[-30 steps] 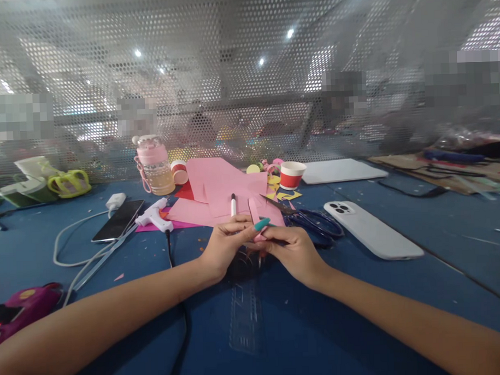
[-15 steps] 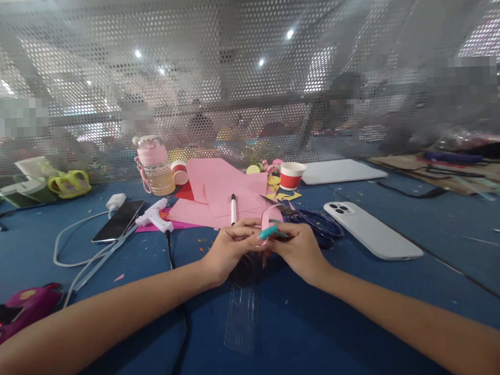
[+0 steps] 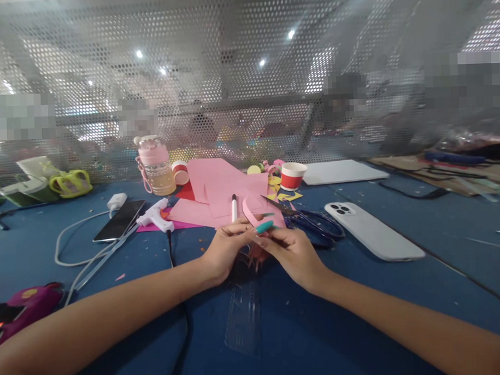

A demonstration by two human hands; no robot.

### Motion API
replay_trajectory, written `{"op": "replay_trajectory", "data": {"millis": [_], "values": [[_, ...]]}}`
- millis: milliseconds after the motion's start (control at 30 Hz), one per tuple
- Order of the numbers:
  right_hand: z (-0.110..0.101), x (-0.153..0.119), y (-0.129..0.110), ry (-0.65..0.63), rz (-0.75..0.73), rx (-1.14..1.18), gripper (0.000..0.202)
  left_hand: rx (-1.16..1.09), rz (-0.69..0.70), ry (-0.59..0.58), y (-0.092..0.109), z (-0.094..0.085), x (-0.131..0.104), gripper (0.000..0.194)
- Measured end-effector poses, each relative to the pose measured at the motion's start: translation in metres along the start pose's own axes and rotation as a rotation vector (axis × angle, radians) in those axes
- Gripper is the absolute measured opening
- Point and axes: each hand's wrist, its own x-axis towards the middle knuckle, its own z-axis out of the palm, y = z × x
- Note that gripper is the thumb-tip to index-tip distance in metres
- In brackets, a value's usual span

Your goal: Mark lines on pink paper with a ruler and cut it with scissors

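A curled pink paper strip [image 3: 251, 212] is pinched between my two hands, its loop rising above the fingers. My left hand [image 3: 229, 245] is closed on the strip, a long teal nail showing at the thumb. Facing it, my right hand [image 3: 297, 251] closes on the same strip, and the fingertips of both hands meet. Pink paper sheets [image 3: 229, 180] lie just beyond, with a white marker [image 3: 234, 208] on them. Blue-handled scissors [image 3: 317, 223] rest close to my right hand. Below the hands lies a clear ruler [image 3: 242, 319].
To the left are a white glue gun [image 3: 155, 215], a dark phone [image 3: 120, 220] and a white charger [image 3: 117, 201]. A pink-lidded bottle [image 3: 154, 166] and a red-and-white paper cup [image 3: 293, 176] stand behind. A white phone [image 3: 372, 231] lies at right, a perforated metal screen [image 3: 229, 73] at the back.
The pink strip's loop has shifted left and opened into a wider curl above the fingers. Both hands stay together in nearly the same place, with the fingers slightly rearranged.
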Motion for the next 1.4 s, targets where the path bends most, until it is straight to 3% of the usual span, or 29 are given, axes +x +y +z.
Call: {"op": "replay_trajectory", "data": {"millis": [233, 800, 1067, 1267, 1400], "values": [[0.001, 0.000, 0.003, -0.030, 0.071, 0.069, 0.030, -0.099, -0.036, 0.018, 0.002, -0.002, 0.002, 0.026], [0.000, 0.000, 0.004, 0.056, -0.029, -0.036, 0.032, -0.122, -0.020, 0.017, 0.000, -0.005, 0.004, 0.025], [-0.003, -0.001, 0.005, 0.070, -0.258, -0.320, 0.039, -0.014, 0.031, -0.006, -0.001, -0.005, 0.006, 0.025], [-0.009, 0.004, 0.004, 0.123, -0.493, -0.401, 0.029, 0.025, 0.056, -0.044, 0.000, -0.005, 0.005, 0.021], [-0.014, 0.004, 0.003, 0.143, -0.433, -0.407, 0.027, 0.073, 0.038, -0.068, -0.002, -0.006, 0.004, 0.021]]}}
